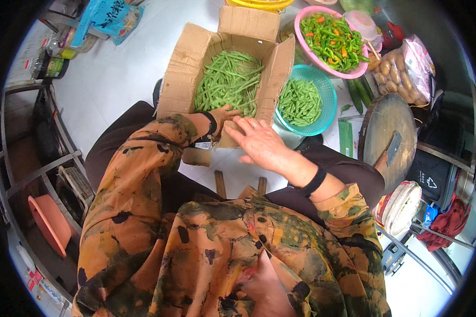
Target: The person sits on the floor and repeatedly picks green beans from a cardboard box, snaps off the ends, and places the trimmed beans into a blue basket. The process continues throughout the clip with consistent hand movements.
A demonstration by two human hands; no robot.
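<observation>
An open cardboard box [182,75] stands between my knees, with long green beans [230,81] heaped inside it. Over the box's near edge reaches my left hand [222,115], its fingers at the near side of the beans; whether they grip any is not clear. My right hand [260,136] lies palm down above the near flap [228,138], fingers apart and nothing visible in it. Right of the box sits a turquoise plastic basket [330,99] of short bean pieces [300,102].
Behind the basket is a pink basin [301,37] of green and orange peppers [333,43]. To the right are cucumbers [357,95], a bag of potatoes [400,75], and a round chopping board [384,123] bearing a cleaver [394,147]. A metal rack [43,172] runs along the left.
</observation>
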